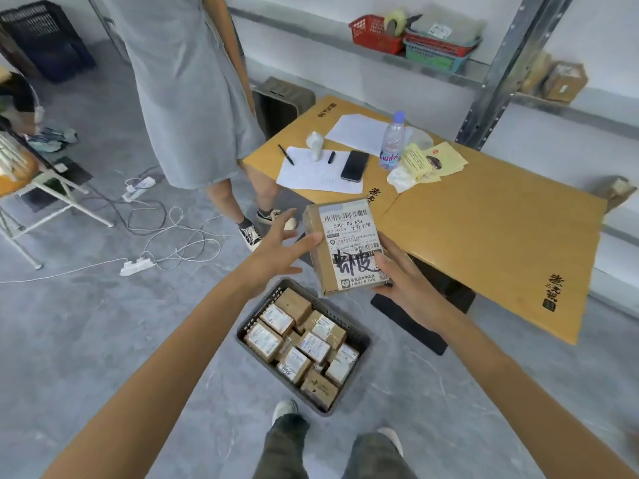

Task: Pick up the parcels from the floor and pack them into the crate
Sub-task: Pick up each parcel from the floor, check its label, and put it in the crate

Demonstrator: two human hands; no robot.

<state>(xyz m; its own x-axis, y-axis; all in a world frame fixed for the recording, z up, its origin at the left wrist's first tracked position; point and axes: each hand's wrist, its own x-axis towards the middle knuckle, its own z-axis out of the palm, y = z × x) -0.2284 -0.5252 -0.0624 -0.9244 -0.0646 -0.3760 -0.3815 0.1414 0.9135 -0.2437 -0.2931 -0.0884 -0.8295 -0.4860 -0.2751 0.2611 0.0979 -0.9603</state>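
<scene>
A brown cardboard parcel (345,245) with a white shipping label and black marker writing is held up in front of me, above the floor. My right hand (401,288) grips its lower right side, thumb over the label. My left hand (280,247) is spread, with the thumb touching the parcel's left edge. Below, a dark grey plastic crate (358,335) stands on the floor between my arms, filled with several small labelled cardboard parcels (297,337).
A person in a grey dress (186,98) stands to the left of a low cardboard-topped table (484,236) carrying papers, a phone, pens and a water bottle (392,141). Power strips and cables (155,236) lie on the floor at left. A metal shelf (498,63) stands behind.
</scene>
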